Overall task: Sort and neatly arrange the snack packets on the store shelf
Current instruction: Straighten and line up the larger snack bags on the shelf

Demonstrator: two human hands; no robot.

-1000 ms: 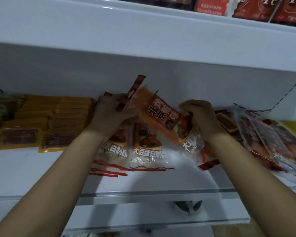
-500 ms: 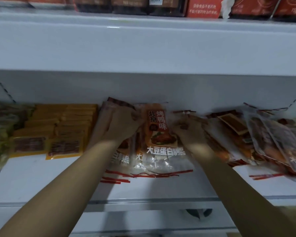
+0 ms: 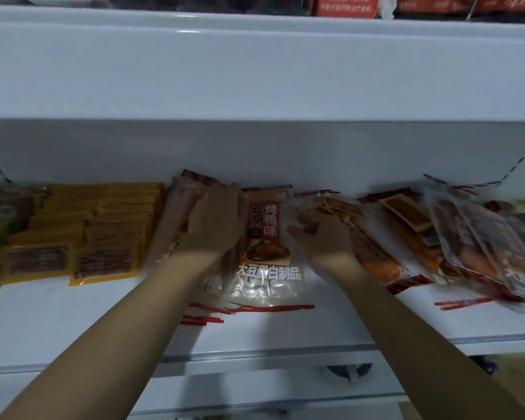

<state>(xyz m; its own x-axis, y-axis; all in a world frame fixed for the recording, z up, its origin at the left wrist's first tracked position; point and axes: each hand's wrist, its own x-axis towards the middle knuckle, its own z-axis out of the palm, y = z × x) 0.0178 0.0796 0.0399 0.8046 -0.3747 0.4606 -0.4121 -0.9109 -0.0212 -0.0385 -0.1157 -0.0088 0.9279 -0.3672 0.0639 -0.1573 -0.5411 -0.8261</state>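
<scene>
Yellow packets [image 3: 82, 234] sit in tidy stacked rows on the white shelf [image 3: 285, 331] to my left, and a loose heap of clear red-trimmed packets [image 3: 455, 237] sprawls to my right. Between them my left hand [image 3: 217, 224] rests flat, fingers straight, on the leaning packets [image 3: 179, 213], while my right hand [image 3: 322, 237] touches the roast-duck packet [image 3: 265, 234]; whether those fingers pinch it is too blurred to tell. Half a second ago that packet lay much the same, and a second ago I held it tilted in the air.
</scene>
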